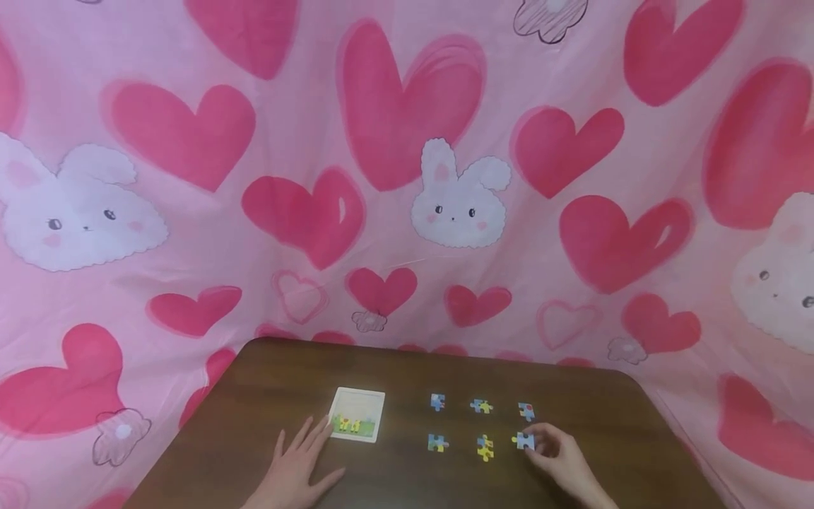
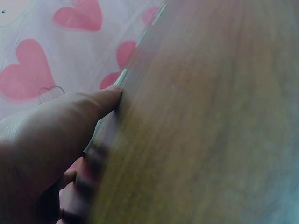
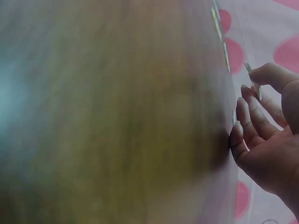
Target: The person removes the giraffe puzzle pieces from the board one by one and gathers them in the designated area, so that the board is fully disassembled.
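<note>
My right hand [image 1: 562,459] pinches a light blue jigsaw piece [image 1: 524,441] with a yellow tab between thumb and index finger. In the right wrist view this puzzle piece [image 3: 259,93] shows edge-on, raised off the table, while the little finger side of the hand meets the tabletop. My left hand [image 1: 294,463] lies spread on the table, its fingertips at the left edge of a white-bordered picture card [image 1: 357,413] with yellow figures on green. From the left wrist, the left hand [image 2: 51,130] shows mostly its thumb, against the card's thin edge.
Several other jigsaw pieces lie in two rows: a blue one [image 1: 437,402], a blue-yellow one [image 1: 481,406] and a red-spotted one [image 1: 526,411] behind, two more [image 1: 437,443] in front. The brown wooden table [image 1: 400,481] stands against a pink cloth [image 1: 388,240] with hearts and rabbits.
</note>
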### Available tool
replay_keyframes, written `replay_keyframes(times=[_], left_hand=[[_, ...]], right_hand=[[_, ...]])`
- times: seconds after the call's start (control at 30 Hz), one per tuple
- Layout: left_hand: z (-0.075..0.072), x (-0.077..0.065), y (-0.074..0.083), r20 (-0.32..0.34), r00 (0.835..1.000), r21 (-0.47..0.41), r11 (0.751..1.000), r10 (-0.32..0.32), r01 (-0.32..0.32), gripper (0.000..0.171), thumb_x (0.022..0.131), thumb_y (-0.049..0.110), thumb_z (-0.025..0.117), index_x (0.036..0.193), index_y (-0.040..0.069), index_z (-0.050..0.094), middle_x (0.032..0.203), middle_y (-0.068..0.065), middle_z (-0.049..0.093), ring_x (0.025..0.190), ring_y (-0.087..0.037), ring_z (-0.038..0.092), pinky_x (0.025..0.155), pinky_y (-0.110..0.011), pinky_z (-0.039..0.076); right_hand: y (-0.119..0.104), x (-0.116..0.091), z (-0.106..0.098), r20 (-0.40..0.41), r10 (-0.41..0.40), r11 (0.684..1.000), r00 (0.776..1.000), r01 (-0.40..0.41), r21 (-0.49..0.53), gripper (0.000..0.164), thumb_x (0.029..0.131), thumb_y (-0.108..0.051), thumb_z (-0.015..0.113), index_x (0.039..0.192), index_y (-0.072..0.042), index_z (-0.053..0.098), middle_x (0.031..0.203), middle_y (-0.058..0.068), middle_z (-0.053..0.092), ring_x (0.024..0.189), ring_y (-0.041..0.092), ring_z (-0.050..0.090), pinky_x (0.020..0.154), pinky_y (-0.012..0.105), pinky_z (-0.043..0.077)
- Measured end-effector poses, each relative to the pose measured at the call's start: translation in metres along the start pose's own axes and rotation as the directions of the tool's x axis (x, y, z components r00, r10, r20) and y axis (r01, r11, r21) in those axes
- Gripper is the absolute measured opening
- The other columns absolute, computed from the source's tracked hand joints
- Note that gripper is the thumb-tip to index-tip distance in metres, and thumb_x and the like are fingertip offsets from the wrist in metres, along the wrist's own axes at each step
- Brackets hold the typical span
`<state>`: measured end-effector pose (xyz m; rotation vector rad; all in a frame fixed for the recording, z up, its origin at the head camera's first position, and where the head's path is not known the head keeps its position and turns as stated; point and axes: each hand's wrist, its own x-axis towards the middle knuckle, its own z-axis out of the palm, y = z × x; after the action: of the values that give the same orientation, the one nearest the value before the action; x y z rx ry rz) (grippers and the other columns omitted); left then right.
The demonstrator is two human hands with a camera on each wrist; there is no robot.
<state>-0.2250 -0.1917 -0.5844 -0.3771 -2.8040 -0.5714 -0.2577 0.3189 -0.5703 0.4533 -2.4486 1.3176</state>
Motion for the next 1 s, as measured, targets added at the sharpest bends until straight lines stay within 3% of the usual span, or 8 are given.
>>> replay_keyframes(times=[0.13,0.27,0.53,0.77,1.0], left_hand=[[0.001,-0.002,0.000,-0.044,0.999,0.001,1.000,0.017,-0.017,0.088,0.091,0.071,0.076,0.159,0.017,0.059,0.166,-0.004,0.059,0.156,-0.040,0.051,0.120,-0.086,0.031],[0.003,-0.001,0.000,-0.046,0.999,-0.025,1.000,0.013,-0.014,0.088,0.092,0.071,0.075,0.159,0.016,0.059,0.167,-0.005,0.058,0.157,-0.041,0.050,0.121,-0.086,0.028],[0.004,0.000,-0.003,0.007,1.000,-0.070,0.997,-0.024,0.024,0.091,0.091,0.073,0.075,0.159,0.014,0.058,0.168,-0.007,0.057,0.159,-0.042,0.047,0.122,-0.087,0.023],[0.005,-0.003,-0.003,-0.043,0.999,-0.003,1.000,0.013,-0.013,0.089,0.090,0.070,0.078,0.157,0.015,0.061,0.166,-0.005,0.059,0.156,-0.039,0.051,0.120,-0.085,0.031],[0.000,-0.003,-0.003,0.010,1.000,-0.037,0.999,-0.008,0.009,0.090,0.090,0.068,0.078,0.158,0.013,0.060,0.167,-0.008,0.057,0.158,-0.041,0.048,0.121,-0.087,0.027]], right_hand=[[0.005,-0.007,-0.002,-0.035,0.029,0.999,0.999,-0.030,-0.027,0.028,0.082,0.011,0.085,0.105,-0.002,0.076,0.080,-0.006,0.066,0.069,-0.003,0.056,0.059,0.022,0.049],[0.007,-0.009,-0.009,-0.017,0.067,0.996,0.998,-0.068,-0.056,0.028,0.083,0.010,0.085,0.106,-0.001,0.076,0.081,-0.006,0.066,0.071,-0.004,0.056,0.061,0.021,0.049],[0.011,-0.008,-0.016,0.057,-0.007,0.994,0.998,0.013,-0.110,0.028,0.081,0.007,0.088,0.104,-0.002,0.075,0.084,0.003,0.068,0.076,-0.007,0.054,0.062,0.021,0.049],[0.012,-0.012,-0.016,0.103,0.082,0.982,0.991,-0.062,-0.181,0.028,0.082,-0.002,0.090,0.105,-0.008,0.076,0.091,-0.005,0.061,0.080,-0.008,0.049,0.065,0.021,0.047],[0.017,-0.014,-0.016,0.138,0.020,0.984,0.990,0.005,-0.177,0.027,0.084,-0.003,0.089,0.106,-0.008,0.075,0.096,-0.002,0.061,0.083,-0.009,0.048,0.064,0.020,0.044]])
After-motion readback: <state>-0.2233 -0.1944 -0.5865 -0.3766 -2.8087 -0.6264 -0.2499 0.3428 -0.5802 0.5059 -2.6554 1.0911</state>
